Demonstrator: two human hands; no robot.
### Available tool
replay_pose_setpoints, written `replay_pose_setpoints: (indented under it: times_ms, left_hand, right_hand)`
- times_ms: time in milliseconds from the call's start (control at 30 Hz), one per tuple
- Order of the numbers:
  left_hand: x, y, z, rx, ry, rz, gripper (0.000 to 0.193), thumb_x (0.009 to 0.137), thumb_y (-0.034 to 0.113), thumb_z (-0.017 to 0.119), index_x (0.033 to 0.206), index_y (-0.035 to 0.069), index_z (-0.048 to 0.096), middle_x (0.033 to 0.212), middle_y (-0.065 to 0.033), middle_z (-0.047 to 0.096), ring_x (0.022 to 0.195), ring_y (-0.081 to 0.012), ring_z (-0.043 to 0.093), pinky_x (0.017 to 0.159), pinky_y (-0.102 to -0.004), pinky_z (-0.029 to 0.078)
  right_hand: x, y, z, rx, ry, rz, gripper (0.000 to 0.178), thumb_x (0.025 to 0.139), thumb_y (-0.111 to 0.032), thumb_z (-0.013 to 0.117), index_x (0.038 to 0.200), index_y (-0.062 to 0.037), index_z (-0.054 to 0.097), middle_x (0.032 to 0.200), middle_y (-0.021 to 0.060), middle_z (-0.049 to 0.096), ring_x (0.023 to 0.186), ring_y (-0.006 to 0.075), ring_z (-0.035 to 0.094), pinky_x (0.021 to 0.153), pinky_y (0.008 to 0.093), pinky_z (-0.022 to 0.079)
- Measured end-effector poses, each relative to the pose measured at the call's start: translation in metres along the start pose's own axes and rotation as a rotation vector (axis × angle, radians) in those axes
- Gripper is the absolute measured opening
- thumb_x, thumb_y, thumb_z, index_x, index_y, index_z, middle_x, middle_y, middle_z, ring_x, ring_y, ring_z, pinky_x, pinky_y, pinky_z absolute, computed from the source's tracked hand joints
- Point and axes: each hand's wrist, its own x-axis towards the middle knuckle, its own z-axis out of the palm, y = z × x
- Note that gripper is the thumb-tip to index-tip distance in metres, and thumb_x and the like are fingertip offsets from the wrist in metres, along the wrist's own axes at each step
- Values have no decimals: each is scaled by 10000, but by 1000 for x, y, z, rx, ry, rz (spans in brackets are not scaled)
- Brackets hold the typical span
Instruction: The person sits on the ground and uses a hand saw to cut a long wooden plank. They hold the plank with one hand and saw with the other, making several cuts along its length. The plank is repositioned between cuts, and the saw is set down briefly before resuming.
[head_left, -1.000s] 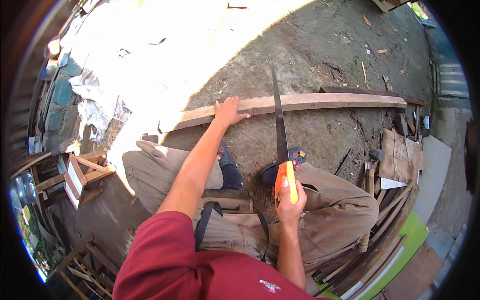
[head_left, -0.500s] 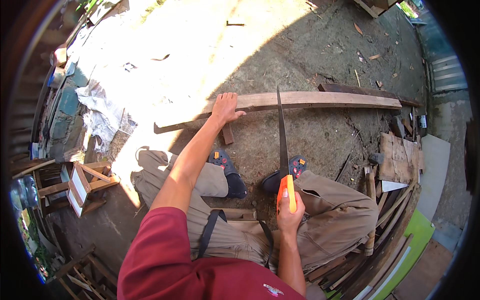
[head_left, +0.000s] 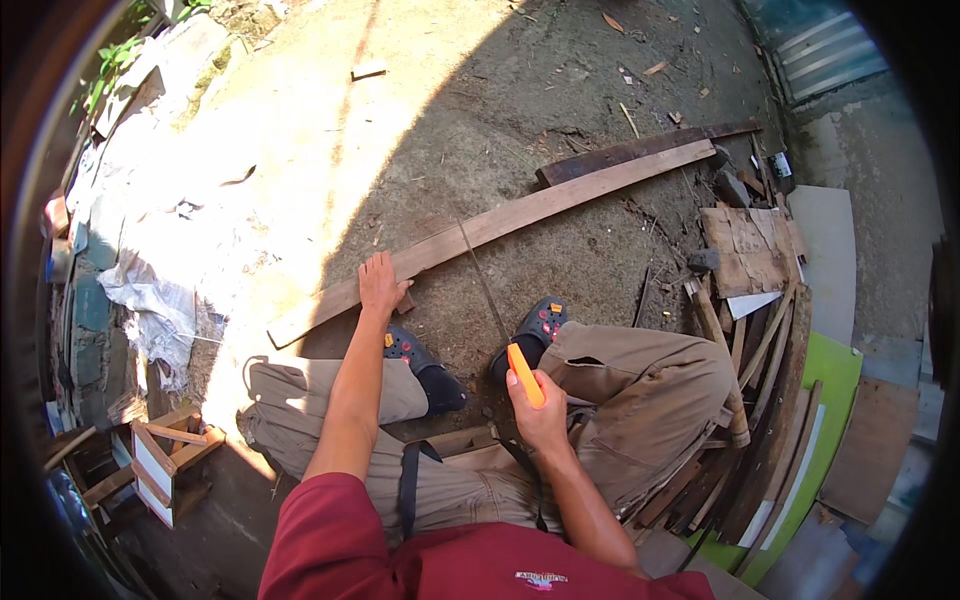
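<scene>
Lining up the cut seems in hand: the right hand (head_left: 539, 408) grips the saw (head_left: 525, 375), blade across the plank (head_left: 570, 199) ahead of the shoes (head_left: 541, 324); the left hand (head_left: 380, 285) lies flattened on the plank. Sawing calls for steady pressure.

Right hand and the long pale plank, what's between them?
In the head view, the saw's thin dark blade runs from the orange handle in the right hand to the long pale plank, with the right shoe beside the blade.
</scene>
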Motion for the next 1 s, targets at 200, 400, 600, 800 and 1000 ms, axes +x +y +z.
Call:
replay_pose_setpoints:
  times_ms: [200, 400, 600, 800, 1000]
  left_hand:
    - [-4, 0, -28, 79, -210, -229, 832, 695, 493, 884, 1294, 33, 535, 1307, -130, 595, 1299, -314, 523, 1048, -454, 422]
    - [-16, -48, -11, 110, -342, -113, 835, 684, 529, 884, 1263, 30, 548, 1300, -153, 624, 1244, -342, 571, 1056, -465, 430]
    - [-7, -39, -26, 87, -304, -49, 794, 666, 517, 889, 1194, 2, 595, 1188, -189, 667, 1195, -364, 593, 983, -492, 471]
    - [29, 40, -63, 33, -241, 109, 759, 678, 500, 879, 1164, -14, 601, 1175, -214, 660, 1179, -382, 583, 976, -495, 469]
    - [63, 118, -55, -60, -43, 220, 700, 703, 482, 865, 1117, -7, 585, 1164, -201, 637, 1163, -365, 565, 933, -479, 481]
  right_hand:
    - [2, 6, -1, 2, 26, 22, 411, 943, -364, 730, 806, 3, 605, 596, 114, 575, 534, 161, 544, 530, 371, 440]
    - [-3, 3, -3, 0, 46, 1, 396, 958, -348, 714, 809, 2, 603, 616, 104, 558, 555, 174, 506, 551, 372, 434]
    - [0, 12, -14, 61, 68, 56, 422, 953, -360, 717, 787, 4, 583, 609, 114, 568, 556, 176, 542, 549, 378, 444]
    - [5, 13, -16, 119, 143, 10, 433, 952, -353, 725, 761, -1, 560, 582, 111, 548, 530, 137, 502, 513, 377, 417]
    - [1, 16, -34, 181, 185, -8, 394, 956, -315, 726, 767, -12, 559, 567, 99, 533, 517, 139, 512, 517, 358, 426]
